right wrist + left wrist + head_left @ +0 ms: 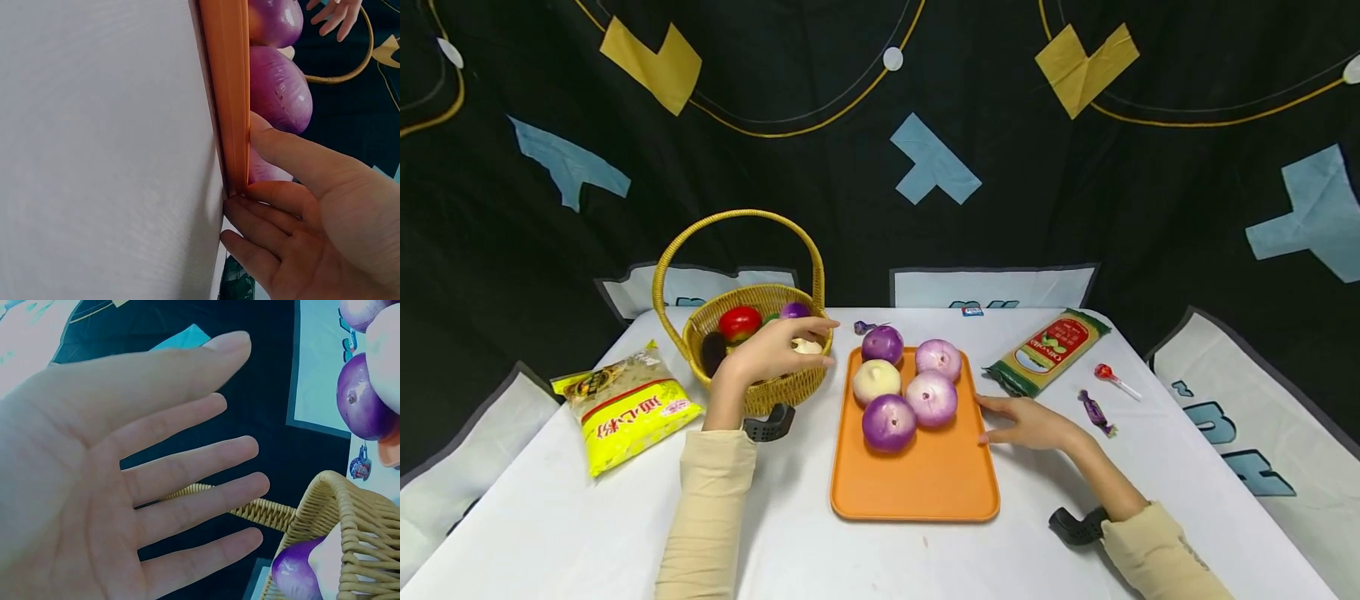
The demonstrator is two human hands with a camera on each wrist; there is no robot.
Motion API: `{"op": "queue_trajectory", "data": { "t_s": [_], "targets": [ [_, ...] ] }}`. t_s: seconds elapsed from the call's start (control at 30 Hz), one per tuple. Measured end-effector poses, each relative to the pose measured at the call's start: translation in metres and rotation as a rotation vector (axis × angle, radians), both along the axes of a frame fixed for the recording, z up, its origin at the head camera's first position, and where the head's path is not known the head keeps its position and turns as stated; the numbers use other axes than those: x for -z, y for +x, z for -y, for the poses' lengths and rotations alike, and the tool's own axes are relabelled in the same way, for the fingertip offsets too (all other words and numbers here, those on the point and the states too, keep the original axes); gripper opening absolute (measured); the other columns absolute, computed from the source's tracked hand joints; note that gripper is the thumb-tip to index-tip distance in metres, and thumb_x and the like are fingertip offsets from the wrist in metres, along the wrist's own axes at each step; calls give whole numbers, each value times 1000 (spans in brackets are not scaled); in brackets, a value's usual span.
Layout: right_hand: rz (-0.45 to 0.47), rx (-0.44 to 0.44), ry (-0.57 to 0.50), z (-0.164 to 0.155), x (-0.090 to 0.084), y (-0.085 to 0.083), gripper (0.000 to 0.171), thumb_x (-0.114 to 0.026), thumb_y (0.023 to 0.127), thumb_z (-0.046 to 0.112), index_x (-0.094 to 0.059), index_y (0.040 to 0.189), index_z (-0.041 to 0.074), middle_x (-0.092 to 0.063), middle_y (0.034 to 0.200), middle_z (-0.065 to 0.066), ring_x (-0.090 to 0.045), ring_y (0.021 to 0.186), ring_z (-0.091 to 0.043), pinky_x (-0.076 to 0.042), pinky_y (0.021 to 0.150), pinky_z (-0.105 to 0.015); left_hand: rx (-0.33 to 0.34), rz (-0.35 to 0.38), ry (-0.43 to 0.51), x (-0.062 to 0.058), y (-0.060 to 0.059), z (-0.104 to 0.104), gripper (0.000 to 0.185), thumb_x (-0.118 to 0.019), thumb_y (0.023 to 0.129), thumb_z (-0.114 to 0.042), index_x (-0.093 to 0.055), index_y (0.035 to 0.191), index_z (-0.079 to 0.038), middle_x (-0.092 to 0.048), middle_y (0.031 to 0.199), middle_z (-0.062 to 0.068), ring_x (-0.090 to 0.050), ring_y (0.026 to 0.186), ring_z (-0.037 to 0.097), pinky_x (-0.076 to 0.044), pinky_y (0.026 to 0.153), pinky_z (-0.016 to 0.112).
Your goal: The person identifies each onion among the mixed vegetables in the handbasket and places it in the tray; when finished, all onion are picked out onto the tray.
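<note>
An orange tray (pixel 917 487) lies on the table with several purple onions (pixel 889 423) and a pale yellowish onion (pixel 876 382) grouped in its far half. My right hand (pixel 1028 423) is at the tray's right edge, thumb and fingertips touching the rim, fingers mostly straight. Over the front of a wicker basket (pixel 790 387) hovers my left hand (pixel 771 350), its fingers extended and nothing in the palm. A red vegetable or fruit (pixel 740 322), a purple onion (pixel 297 569) and a whitish item (pixel 807 346) sit inside the basket; my left hand hides part of its contents.
A yellow food packet (pixel 638 417) lies left of the basket. Right of the tray are a green and gold packet (pixel 1048 352), a red lollipop (pixel 1105 372) and a purple wrapped candy (pixel 1096 412). Another small purple candy (pixel 863 327) lies behind the tray. The basket's tall handle (pixel 737 214) arches up.
</note>
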State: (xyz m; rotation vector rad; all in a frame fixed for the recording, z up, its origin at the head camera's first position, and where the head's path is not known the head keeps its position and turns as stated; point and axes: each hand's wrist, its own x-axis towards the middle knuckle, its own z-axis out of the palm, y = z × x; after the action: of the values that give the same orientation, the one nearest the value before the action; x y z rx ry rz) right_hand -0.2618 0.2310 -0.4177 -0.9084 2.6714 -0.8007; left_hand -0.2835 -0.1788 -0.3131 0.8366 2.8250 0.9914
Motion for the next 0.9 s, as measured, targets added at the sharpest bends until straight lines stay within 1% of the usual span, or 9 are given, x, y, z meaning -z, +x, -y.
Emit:
{"op": "queue_trajectory", "data": {
  "t_s": [0.1,0.17,0.3,0.37,0.43,0.57,0.67,0.8,0.9],
  "targets": [
    [-4,-6,-4,1,-1,0,73,-69,90,33,-39,141,-10,-43,143,-24,-39,132,-40,-33,106,-52,-38,-6,-1,0,0,4,58,-76,84,-32,-56,135,-13,-63,119,10,-61,92,24,-54,83,38],
    [-11,-10,-6,2,-3,1,73,-69,90,33,-39,141,-10,-44,143,-24,-40,132,-40,-34,106,-52,-59,-8,11,0,0,7,57,-76,84,-32,-57,135,-14,-62,118,9,-60,89,25,-55,81,37],
    [-5,-5,-1,2,-5,1,73,-68,90,32,-39,141,-10,-43,143,-25,-39,132,-40,-33,106,-52,-77,-16,16,-1,-2,11,56,-74,86,-28,-55,136,-13,-60,125,11,-59,107,30,-50,92,46],
    [0,-3,-5,1,-6,1,72,-69,90,31,-39,141,-10,-43,143,-25,-39,132,-40,-33,106,-52,-86,-24,0,-1,-3,14,55,-73,87,-27,-55,137,-13,-59,127,13,-55,115,33,-46,96,50],
    [-4,-8,-11,1,-6,1,72,-69,90,30,-39,141,-11,-43,143,-26,-38,132,-41,-33,106,-53,-101,-36,-33,-2,-5,18,55,-72,87,-27,-54,137,-13,-59,126,13,-54,115,34,-45,96,52],
    [-22,-10,6,1,-4,0,73,-68,90,33,-39,141,-10,-44,142,-25,-40,132,-40,-33,106,-52,-129,-46,-112,-5,-15,28,56,-72,87,-28,-54,137,-11,-58,127,16,-54,113,35,-45,95,52],
    [-40,-8,18,0,-1,-1,74,-68,89,35,-40,141,-9,-45,142,-23,-41,131,-39,-33,106,-52,-113,-56,-163,-11,-26,38,56,-72,87,-26,-53,137,-6,-55,132,20,-52,117,37,-42,99,53],
    [-38,-12,9,0,1,0,74,-68,89,36,-40,141,-9,-45,142,-23,-41,131,-39,-33,106,-53,-102,-33,-247,-25,-41,50,54,-70,88,-24,-53,136,-4,-53,134,22,-49,121,40,-36,103,56],
    [-35,-10,9,-1,2,0,74,-68,89,36,-40,141,-9,-45,141,-24,-41,131,-40,-34,105,-53,-123,15,-297,-38,-51,54,53,-69,89,-25,-53,136,-6,-51,136,23,-45,123,41,-35,103,58]
  ]
}}
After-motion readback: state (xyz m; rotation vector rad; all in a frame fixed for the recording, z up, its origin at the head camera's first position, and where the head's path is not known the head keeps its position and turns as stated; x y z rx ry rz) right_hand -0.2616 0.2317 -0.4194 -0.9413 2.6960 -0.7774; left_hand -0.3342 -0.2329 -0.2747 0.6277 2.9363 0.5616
